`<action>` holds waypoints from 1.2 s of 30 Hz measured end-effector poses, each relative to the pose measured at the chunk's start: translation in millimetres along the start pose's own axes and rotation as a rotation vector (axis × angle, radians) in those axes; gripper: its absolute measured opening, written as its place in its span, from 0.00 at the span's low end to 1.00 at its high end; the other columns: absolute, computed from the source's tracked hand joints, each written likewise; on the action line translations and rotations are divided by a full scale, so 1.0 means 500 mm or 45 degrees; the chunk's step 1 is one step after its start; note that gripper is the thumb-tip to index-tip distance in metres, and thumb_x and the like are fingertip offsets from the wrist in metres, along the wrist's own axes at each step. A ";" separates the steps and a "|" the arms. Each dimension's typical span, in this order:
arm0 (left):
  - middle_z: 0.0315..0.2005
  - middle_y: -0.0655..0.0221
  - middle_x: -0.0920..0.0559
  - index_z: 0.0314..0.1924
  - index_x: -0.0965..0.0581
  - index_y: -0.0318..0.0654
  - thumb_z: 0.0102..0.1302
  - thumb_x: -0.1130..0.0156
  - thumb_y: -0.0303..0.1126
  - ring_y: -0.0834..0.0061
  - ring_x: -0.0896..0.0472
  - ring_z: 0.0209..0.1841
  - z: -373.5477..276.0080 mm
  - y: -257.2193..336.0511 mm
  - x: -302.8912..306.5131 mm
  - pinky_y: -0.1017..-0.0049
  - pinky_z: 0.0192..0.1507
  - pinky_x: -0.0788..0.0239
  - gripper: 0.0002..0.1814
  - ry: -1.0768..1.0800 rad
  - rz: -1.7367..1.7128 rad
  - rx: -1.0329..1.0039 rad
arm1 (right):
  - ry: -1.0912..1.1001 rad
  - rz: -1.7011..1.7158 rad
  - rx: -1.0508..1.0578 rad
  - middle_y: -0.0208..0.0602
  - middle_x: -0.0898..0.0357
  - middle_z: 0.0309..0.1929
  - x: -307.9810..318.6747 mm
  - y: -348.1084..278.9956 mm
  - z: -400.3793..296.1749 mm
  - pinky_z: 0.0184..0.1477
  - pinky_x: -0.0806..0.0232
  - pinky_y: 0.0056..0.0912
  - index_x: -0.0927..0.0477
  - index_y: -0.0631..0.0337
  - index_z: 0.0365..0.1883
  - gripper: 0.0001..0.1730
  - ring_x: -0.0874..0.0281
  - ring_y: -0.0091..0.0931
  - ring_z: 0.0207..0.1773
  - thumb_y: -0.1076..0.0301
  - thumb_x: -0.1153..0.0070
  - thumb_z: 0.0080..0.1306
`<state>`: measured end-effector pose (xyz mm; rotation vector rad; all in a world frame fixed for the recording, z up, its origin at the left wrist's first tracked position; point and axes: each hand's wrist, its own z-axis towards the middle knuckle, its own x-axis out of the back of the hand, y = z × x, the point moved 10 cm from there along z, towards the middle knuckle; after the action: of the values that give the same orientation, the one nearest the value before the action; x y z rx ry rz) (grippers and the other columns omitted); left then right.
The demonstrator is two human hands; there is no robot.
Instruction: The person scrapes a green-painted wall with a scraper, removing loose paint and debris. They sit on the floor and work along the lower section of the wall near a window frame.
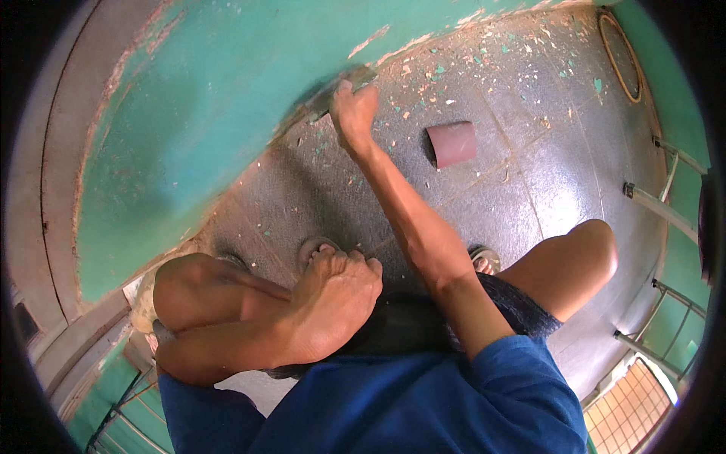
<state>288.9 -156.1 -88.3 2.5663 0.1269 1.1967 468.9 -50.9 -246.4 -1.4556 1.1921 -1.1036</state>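
My right hand [354,110] grips a broad flat scraper [323,102] low against the green painted wall [227,108], close to where the wall meets the floor. One end of the tool shows past my fingers, and the grip itself is mostly covered. Bare patches and flaked edges run along the wall's lower border. My left hand [340,295] hangs curled in front of my lap, its forearm across my left knee. Nothing shows in it, though its palm side is hidden. A curved sheet of reddish sandpaper [452,144] lies on the floor to the right of my right forearm.
Paint chips [439,70] litter the dark tiled floor [493,193] along the wall. A hoop-shaped item [618,57] leans in the far right corner. Metal frame legs [661,207] stand at the right. A door frame [62,142] edges the wall at left.
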 end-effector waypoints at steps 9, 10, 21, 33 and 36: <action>0.21 0.67 0.22 0.28 0.25 0.41 0.54 0.45 0.31 0.73 0.20 0.27 0.005 0.004 0.020 0.71 0.31 0.32 0.04 0.292 0.150 -0.050 | -0.126 -0.082 -0.033 0.68 0.26 0.31 -0.002 -0.101 -0.042 0.42 0.33 0.46 0.28 0.80 0.33 0.15 0.25 0.53 0.39 0.72 0.53 0.54; 0.21 0.67 0.22 0.28 0.25 0.41 0.54 0.45 0.31 0.73 0.20 0.27 0.006 0.007 0.024 0.71 0.31 0.32 0.04 0.298 0.129 -0.048 | -0.107 -0.122 -0.006 0.68 0.26 0.31 -0.006 -0.096 -0.045 0.42 0.33 0.47 0.28 0.79 0.33 0.15 0.25 0.53 0.39 0.71 0.53 0.54; 0.29 0.53 0.23 0.36 0.26 0.31 0.60 0.46 0.36 0.59 0.23 0.36 0.015 0.013 0.014 0.65 0.41 0.31 0.14 -0.004 -0.047 0.001 | -0.073 -0.131 -0.154 0.70 0.26 0.31 -0.037 -0.010 -0.023 0.43 0.34 0.48 0.28 0.81 0.32 0.16 0.26 0.55 0.40 0.70 0.53 0.53; 0.28 0.54 0.24 0.33 0.26 0.31 0.58 0.45 0.36 0.61 0.24 0.37 0.011 -0.006 0.002 0.67 0.41 0.32 0.13 0.006 -0.041 0.020 | -0.155 0.063 -0.110 0.56 0.23 0.22 -0.032 0.048 -0.042 0.32 0.32 0.43 0.23 0.73 0.22 0.12 0.21 0.45 0.29 0.68 0.48 0.52; 0.27 0.55 0.23 0.33 0.26 0.31 0.57 0.45 0.35 0.62 0.24 0.36 0.010 -0.010 0.001 0.67 0.42 0.32 0.12 0.019 -0.083 0.024 | -0.149 -0.257 -0.112 0.60 0.23 0.27 -0.069 0.051 -0.055 0.36 0.33 0.44 0.24 0.75 0.28 0.13 0.22 0.46 0.33 0.70 0.49 0.54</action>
<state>293.0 -152.7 -92.5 2.5493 0.2242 1.1966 433.7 -22.6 -269.5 -1.7140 1.0402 -1.0947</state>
